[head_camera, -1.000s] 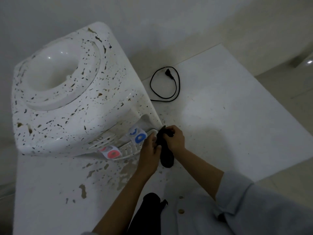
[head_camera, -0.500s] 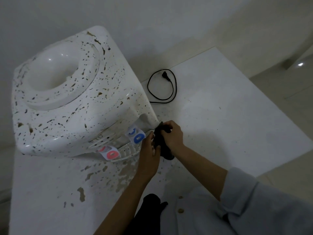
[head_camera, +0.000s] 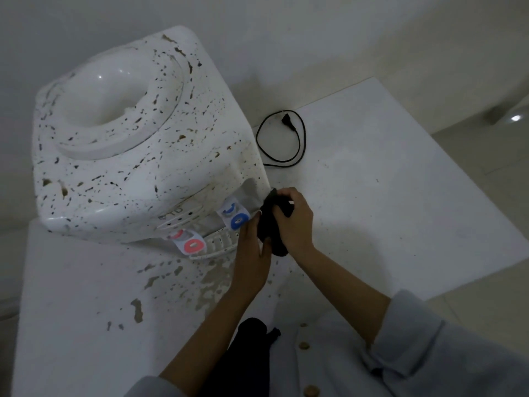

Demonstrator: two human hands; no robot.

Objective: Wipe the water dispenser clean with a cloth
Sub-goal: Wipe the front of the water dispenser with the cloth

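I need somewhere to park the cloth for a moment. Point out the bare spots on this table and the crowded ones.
Bare: the table right of the right hand, below the black cord. The front-left surface is open but stained. Crowded: by the drip tray, where both hands, left hand included, and the black cloth meet the water dispenser.

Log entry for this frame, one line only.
stage: wiping front corner | right hand: grips black cloth against water dispenser | left hand: beside drip tray, touching cloth | dispenser: speckled with dirt
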